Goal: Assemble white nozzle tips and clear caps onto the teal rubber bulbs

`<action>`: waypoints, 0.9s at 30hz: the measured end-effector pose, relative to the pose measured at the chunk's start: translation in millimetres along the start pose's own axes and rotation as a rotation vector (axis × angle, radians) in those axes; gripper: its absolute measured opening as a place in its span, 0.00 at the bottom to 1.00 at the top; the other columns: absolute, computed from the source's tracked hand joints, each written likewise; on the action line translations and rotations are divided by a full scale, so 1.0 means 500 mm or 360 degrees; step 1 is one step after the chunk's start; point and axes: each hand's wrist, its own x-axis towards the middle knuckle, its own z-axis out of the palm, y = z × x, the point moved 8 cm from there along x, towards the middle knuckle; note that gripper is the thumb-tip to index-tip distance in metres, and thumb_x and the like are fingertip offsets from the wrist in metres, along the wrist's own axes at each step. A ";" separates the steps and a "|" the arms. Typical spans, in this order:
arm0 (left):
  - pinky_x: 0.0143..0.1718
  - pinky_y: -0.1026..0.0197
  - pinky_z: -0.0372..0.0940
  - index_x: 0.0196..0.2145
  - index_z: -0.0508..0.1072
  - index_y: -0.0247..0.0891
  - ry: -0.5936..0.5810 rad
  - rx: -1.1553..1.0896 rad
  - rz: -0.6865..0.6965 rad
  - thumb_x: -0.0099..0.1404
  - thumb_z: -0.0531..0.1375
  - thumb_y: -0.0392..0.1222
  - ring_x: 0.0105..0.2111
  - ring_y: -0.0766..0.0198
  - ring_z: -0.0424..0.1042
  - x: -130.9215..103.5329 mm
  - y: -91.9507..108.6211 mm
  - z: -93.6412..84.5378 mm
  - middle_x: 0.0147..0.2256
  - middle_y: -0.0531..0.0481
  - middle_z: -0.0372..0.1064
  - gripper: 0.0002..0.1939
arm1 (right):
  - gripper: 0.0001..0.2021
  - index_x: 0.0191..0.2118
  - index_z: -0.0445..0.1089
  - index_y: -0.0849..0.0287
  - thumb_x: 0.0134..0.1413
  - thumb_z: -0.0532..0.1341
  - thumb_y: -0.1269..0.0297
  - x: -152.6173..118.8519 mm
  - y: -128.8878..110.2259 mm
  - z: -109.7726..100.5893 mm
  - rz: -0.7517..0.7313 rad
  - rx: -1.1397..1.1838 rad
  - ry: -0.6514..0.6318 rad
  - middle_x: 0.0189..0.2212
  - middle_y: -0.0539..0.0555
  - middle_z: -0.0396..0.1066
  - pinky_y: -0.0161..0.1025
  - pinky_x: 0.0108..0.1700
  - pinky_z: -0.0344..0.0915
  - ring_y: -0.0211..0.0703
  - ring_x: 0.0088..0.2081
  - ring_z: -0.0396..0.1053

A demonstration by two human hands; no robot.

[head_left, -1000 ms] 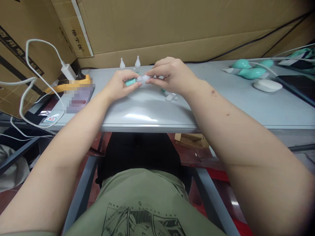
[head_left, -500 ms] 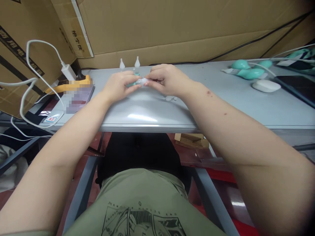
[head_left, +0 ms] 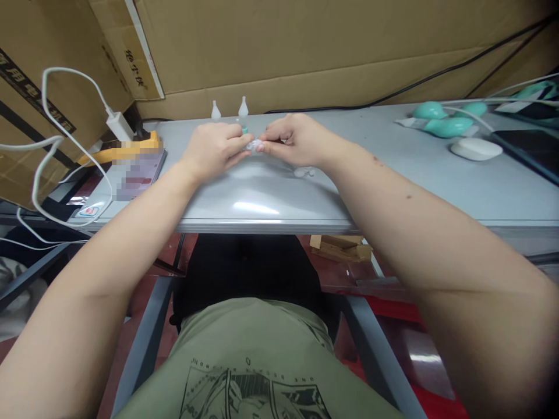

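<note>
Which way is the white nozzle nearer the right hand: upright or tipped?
Upright: the white nozzle has its narrow tip pointing up.

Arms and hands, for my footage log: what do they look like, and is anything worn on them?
Left hand and right hand show no gloves, rings or watch. The forearms are sleeveless. The shirt is olive green, with a dark print.

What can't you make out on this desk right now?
All in the head view:
Clear piece between left hand and right hand: mostly hidden by fingers.
Left white nozzle's lower end: behind the left hand.
Small pieces by the right hand: tiny, blurred.
Dark flat device: cut off by right edge.
Purplish item's markings: pixelated.
</note>
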 end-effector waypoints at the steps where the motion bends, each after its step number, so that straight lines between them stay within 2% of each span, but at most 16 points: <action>1: 0.54 0.38 0.70 0.63 0.90 0.52 0.0010 -0.0019 -0.0006 0.87 0.55 0.75 0.50 0.36 0.85 0.000 0.002 0.000 0.49 0.36 0.84 0.34 | 0.29 0.32 0.76 0.48 0.73 0.76 0.30 0.000 0.000 -0.001 0.0013 -0.0009 0.0016 0.28 0.52 0.67 0.53 0.42 0.69 0.57 0.35 0.67; 3: 0.56 0.38 0.71 0.63 0.91 0.53 0.0099 -0.0146 -0.0062 0.86 0.55 0.79 0.50 0.37 0.85 0.001 0.006 -0.008 0.48 0.37 0.84 0.36 | 0.28 0.34 0.79 0.47 0.73 0.76 0.29 0.000 -0.004 -0.007 0.0050 -0.0021 0.0080 0.30 0.53 0.71 0.54 0.44 0.71 0.58 0.36 0.67; 5: 0.59 0.39 0.73 0.63 0.91 0.53 0.0247 -0.0352 -0.0126 0.85 0.56 0.83 0.51 0.39 0.85 0.005 0.015 -0.020 0.48 0.38 0.84 0.38 | 0.29 0.34 0.79 0.47 0.75 0.75 0.28 0.000 -0.014 -0.025 0.0074 -0.0012 0.0228 0.31 0.53 0.73 0.56 0.45 0.73 0.58 0.36 0.67; 8: 0.60 0.41 0.76 0.61 0.92 0.50 0.0418 -0.0592 -0.0171 0.86 0.55 0.85 0.51 0.42 0.85 0.014 0.033 -0.029 0.48 0.38 0.86 0.41 | 0.27 0.36 0.80 0.46 0.77 0.77 0.29 -0.004 -0.029 -0.045 0.0124 0.0010 0.0366 0.34 0.54 0.76 0.59 0.50 0.76 0.60 0.39 0.70; 12: 0.63 0.40 0.79 0.60 0.91 0.48 0.0396 -0.0711 -0.0141 0.84 0.63 0.83 0.55 0.42 0.87 0.021 0.045 -0.022 0.53 0.39 0.89 0.37 | 0.23 0.38 0.83 0.43 0.71 0.82 0.32 -0.006 -0.030 -0.045 0.0250 0.0036 0.0328 0.37 0.54 0.83 0.65 0.51 0.79 0.67 0.43 0.76; 15: 0.56 0.43 0.81 0.67 0.89 0.48 0.0336 -0.0733 -0.0152 0.78 0.71 0.82 0.53 0.43 0.88 0.016 0.033 -0.018 0.55 0.39 0.89 0.40 | 0.24 0.32 0.78 0.44 0.70 0.82 0.36 -0.002 -0.033 -0.061 0.0296 -0.0018 0.0349 0.32 0.53 0.80 0.66 0.49 0.79 0.65 0.40 0.75; 18: 0.45 0.48 0.78 0.69 0.86 0.47 0.0360 -0.0726 -0.0316 0.77 0.71 0.82 0.43 0.50 0.86 0.007 0.003 -0.020 0.53 0.40 0.87 0.41 | 0.30 0.27 0.67 0.47 0.73 0.82 0.44 0.010 -0.031 -0.093 0.0391 -0.0098 0.0356 0.28 0.50 0.72 0.57 0.47 0.76 0.54 0.36 0.66; 22: 0.41 0.49 0.73 0.59 0.88 0.45 0.0358 -0.0666 -0.0423 0.76 0.71 0.78 0.33 0.55 0.78 0.002 -0.020 -0.021 0.39 0.46 0.83 0.35 | 0.31 0.24 0.59 0.49 0.78 0.75 0.62 0.035 0.000 -0.124 0.0580 -0.0286 0.0276 0.24 0.45 0.55 0.49 0.44 0.64 0.46 0.34 0.53; 24: 0.40 0.49 0.71 0.53 0.89 0.45 0.0325 -0.0662 -0.0439 0.75 0.72 0.73 0.30 0.56 0.74 0.003 -0.023 -0.017 0.33 0.49 0.79 0.29 | 0.29 0.25 0.60 0.50 0.78 0.73 0.68 0.047 0.017 -0.125 0.0627 -0.0366 0.0223 0.25 0.45 0.56 0.49 0.42 0.58 0.44 0.34 0.52; 27: 0.38 0.49 0.67 0.46 0.88 0.47 0.0237 -0.0701 -0.0434 0.72 0.73 0.67 0.29 0.56 0.69 0.004 -0.019 -0.009 0.29 0.51 0.75 0.21 | 0.27 0.27 0.63 0.50 0.79 0.73 0.67 0.062 0.033 -0.111 0.0624 -0.0441 0.0140 0.27 0.45 0.60 0.50 0.41 0.54 0.45 0.35 0.54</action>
